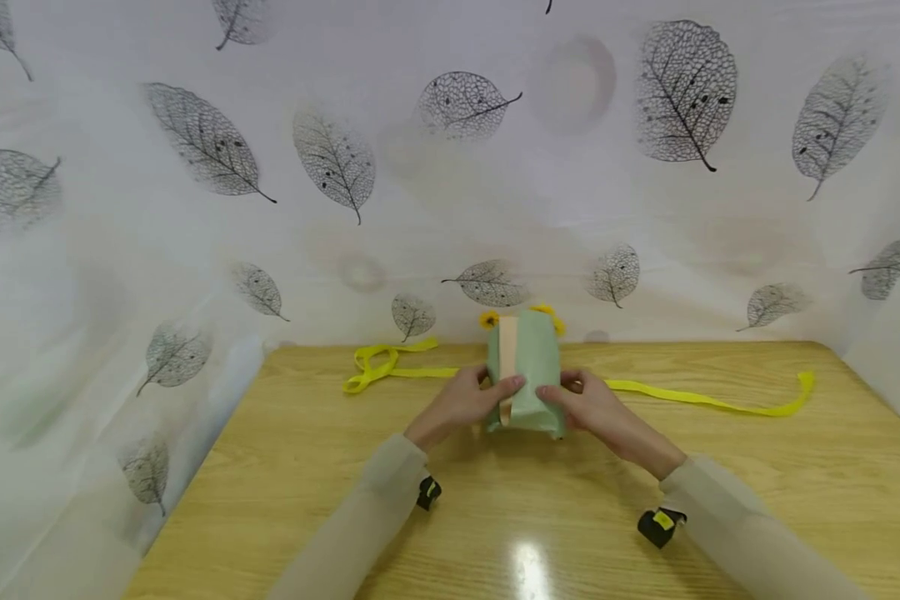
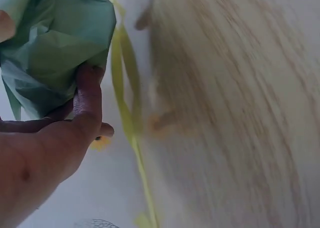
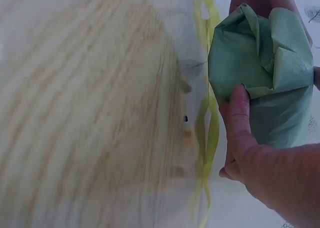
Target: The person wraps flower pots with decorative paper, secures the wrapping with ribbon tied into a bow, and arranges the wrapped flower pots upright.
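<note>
A small package wrapped in pale green paper (image 1: 534,358), with a peach strip (image 1: 507,354) down its left part, is upright between both hands in the head view. My left hand (image 1: 468,396) grips its left side, thumb across the front near the strip. On the opposite side my right hand (image 1: 588,406) holds it, thumb pressed on the front and fingers behind. The wrist views show folded, creased paper at one end of the package (image 3: 265,53). Yellow flowers (image 1: 490,319) peek out behind its top. The package's back is hidden in the head view.
Behind the package a long yellow ribbon (image 1: 705,399) runs across the wooden table (image 1: 285,467), with a loop (image 1: 375,367) at the left and a curled end at the right. A white cloth with leaf prints (image 1: 450,208) hangs along the table's back and sides.
</note>
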A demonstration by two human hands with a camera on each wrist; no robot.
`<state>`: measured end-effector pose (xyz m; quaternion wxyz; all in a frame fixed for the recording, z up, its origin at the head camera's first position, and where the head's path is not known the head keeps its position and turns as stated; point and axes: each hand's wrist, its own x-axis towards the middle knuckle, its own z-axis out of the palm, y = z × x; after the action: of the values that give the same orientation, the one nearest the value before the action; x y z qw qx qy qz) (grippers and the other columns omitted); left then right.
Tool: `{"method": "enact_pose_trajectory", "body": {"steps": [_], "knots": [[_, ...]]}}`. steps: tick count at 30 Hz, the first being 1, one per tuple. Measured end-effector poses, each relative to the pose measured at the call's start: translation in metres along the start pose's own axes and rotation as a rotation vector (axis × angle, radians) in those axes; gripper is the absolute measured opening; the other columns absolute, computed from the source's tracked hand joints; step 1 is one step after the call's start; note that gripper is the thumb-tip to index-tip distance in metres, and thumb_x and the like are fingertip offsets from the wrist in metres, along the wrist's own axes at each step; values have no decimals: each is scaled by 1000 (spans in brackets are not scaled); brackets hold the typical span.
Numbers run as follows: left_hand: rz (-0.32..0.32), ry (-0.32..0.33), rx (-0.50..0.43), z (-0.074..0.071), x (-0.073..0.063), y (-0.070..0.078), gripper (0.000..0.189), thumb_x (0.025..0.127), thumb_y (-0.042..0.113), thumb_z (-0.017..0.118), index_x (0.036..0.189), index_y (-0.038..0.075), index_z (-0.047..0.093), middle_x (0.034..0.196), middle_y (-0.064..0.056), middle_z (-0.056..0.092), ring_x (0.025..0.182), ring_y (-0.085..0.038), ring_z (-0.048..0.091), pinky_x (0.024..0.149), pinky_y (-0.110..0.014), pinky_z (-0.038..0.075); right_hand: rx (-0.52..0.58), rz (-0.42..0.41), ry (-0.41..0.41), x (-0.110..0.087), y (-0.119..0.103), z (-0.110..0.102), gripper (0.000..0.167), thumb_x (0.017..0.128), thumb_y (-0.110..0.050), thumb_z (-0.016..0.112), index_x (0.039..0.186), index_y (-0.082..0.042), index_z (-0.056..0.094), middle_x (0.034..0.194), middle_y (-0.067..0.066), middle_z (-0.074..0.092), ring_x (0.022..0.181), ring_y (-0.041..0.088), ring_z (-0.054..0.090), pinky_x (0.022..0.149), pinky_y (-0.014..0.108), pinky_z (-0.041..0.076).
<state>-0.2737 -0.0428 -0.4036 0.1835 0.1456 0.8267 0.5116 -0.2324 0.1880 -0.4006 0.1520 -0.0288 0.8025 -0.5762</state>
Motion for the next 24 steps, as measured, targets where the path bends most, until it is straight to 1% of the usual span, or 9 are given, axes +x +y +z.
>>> {"method": "enact_pose_trajectory", "body": {"steps": [3,8,13,16,18,20,21,22,24], "knots": [[0,7,-6,0,6,-4,75,95,67,58,141,8,56,123,-8,70,111,-21,66,106,-47,51,-2,22,13,9,2,1,80,102,-45,59,152,8,27,145,28,48,122,29,60,96,40,57],[-23,22,38,3,12,-10,81,94,71,54,143,6,53,128,-12,67,112,-22,63,105,-45,51,-19,70,35,18,5,1,83,100,-48,60,152,9,28,140,24,51,107,21,58,87,32,52],[-48,28,95,7,7,-12,82,94,73,52,140,5,56,125,-13,67,106,-20,63,96,-41,54,-2,89,20,14,7,4,83,102,-46,59,152,10,26,136,23,53,101,17,58,84,29,52],[-29,26,120,7,4,-12,80,95,71,53,138,4,56,124,-14,68,104,-22,64,89,-41,55,12,81,8,10,8,5,82,102,-44,58,152,11,25,135,23,55,101,16,60,83,30,54],[2,41,143,7,3,-11,83,96,70,52,143,2,52,134,-19,63,113,-27,64,94,-44,56,17,74,11,9,8,7,81,103,-44,58,151,12,26,131,22,57,97,15,61,80,30,54],[23,51,169,6,5,-13,90,96,71,50,150,-1,46,150,-25,51,128,-35,59,103,-48,53,37,75,15,9,8,8,79,103,-43,58,151,12,26,128,22,58,94,14,62,79,29,55],[25,52,182,6,7,-14,93,96,72,48,152,-1,42,157,-28,43,136,-39,53,109,-50,50,49,78,21,8,8,8,78,103,-42,58,150,12,27,127,21,59,93,13,63,79,28,56],[24,47,189,5,9,-15,96,95,74,47,153,-2,41,158,-28,40,138,-40,51,110,-50,48,59,81,26,8,8,8,78,103,-42,58,150,12,27,126,21,60,92,13,64,79,28,56],[-6,35,192,4,12,-16,101,93,79,45,154,-1,39,159,-28,39,138,-38,51,111,-50,47,80,92,35,8,9,9,77,102,-42,58,149,12,28,123,19,61,91,12,65,79,28,57]]}}
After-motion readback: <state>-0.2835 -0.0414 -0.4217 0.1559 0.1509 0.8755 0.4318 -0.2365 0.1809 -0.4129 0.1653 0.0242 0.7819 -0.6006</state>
